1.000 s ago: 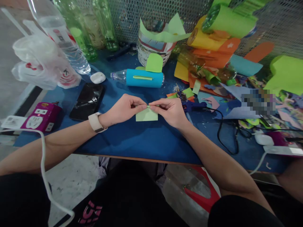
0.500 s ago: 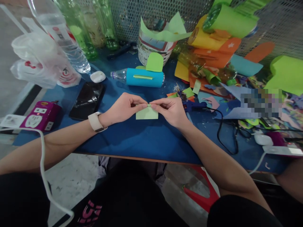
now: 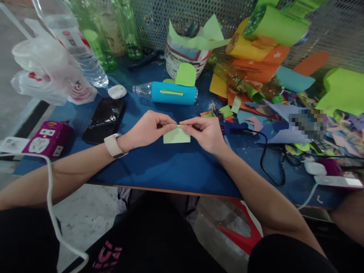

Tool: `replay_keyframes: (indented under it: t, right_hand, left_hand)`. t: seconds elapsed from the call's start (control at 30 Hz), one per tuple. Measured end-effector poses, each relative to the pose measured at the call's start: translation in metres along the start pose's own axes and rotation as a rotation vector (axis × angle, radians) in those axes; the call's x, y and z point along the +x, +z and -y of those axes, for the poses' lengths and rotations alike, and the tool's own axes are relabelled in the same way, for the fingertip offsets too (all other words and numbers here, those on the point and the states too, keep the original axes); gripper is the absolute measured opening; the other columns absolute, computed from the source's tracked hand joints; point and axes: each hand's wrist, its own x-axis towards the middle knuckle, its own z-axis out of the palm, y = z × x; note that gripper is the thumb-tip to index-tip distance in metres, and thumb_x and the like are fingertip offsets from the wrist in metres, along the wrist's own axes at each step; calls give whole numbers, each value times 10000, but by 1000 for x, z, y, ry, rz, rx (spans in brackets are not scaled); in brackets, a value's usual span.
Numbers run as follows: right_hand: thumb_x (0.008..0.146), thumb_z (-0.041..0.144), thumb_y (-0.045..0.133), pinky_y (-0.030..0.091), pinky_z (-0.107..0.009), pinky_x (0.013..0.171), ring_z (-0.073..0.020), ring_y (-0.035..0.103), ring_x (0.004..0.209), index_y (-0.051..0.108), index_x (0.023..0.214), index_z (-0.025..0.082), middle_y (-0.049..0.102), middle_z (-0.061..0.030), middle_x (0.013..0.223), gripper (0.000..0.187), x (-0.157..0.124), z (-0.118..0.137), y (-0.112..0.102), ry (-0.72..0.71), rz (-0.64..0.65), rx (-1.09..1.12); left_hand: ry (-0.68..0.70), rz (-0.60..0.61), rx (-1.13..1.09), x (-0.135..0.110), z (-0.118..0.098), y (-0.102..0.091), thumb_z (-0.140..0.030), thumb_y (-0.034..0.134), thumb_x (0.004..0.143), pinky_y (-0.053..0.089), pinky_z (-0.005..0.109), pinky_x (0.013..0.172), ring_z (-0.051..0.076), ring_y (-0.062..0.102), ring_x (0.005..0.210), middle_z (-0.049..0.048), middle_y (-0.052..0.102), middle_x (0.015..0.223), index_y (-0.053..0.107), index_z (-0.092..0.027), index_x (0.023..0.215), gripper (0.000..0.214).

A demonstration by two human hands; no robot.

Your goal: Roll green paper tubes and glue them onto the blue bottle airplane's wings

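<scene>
A small pale green piece of paper (image 3: 176,136) is held at its far edge between both hands, above the blue table (image 3: 167,168). My left hand (image 3: 148,129) pinches its upper left part between thumb and fingers. At the upper right, my right hand (image 3: 206,132) pinches the same edge, its fingertips almost meeting those of the left. The narrow strip along that edge is partly hidden by the fingers. Just beyond the hands lies a plastic bottle wrapped in blue paper (image 3: 173,98), with a rounded green paper piece (image 3: 186,74) standing up from it.
To the left lie a black phone (image 3: 104,120), a white earbud case (image 3: 117,91) and a purple power adapter (image 3: 48,139). Bottles (image 3: 85,57) and a wastepaper basket (image 3: 184,62) stand behind. Coloured paper scraps (image 3: 338,129), a glue gun (image 3: 234,127) and its black cable (image 3: 265,151) crowd the right.
Both hands keep their pinch on the green paper in nearly the same place. The view has shifted very slightly.
</scene>
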Motion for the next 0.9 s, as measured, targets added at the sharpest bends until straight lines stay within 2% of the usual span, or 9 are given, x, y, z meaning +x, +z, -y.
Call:
replay_keyframes:
  t: [0.27, 0.5, 0.67, 0.9]
  right_hand:
    - [859, 521, 967, 562, -344, 592, -173, 672, 642, 946, 989, 235, 854, -63, 833, 315, 0, 1, 1, 42, 23, 35]
    - [900, 475, 943, 529, -331, 590, -166, 666, 644, 949, 994, 238, 855, -60, 830, 254, 0, 0, 1, 30, 27, 18]
    - [900, 440, 945, 468, -325, 537, -145, 593, 577, 953, 986, 246, 824, -42, 755, 212, -2, 2, 0, 5, -3, -13]
    - [889, 398, 961, 502, -324, 551, -153, 653, 610, 947, 968, 241, 840, -53, 807, 176, -1, 5, 2, -31, 7, 15]
  left_hand:
    - [-4, -19, -58, -1, 2, 2, -422, 789, 1031, 470, 289, 578, 160, 665, 656, 93, 854, 871, 930, -186, 1052, 275]
    - [-19, -28, -97, -1, 2, 3, -412, 804, 1024, 498, 300, 595, 173, 691, 682, 99, 869, 917, 934, -196, 1056, 254]
    - [-56, -11, -121, -1, -3, 4, -425, 799, 1017, 464, 281, 573, 150, 649, 645, 90, 864, 876, 929, -182, 1054, 278]
    - [-52, 6, -107, -2, -2, 4, -454, 794, 1017, 470, 285, 585, 155, 659, 651, 83, 857, 857, 926, -187, 1040, 298]
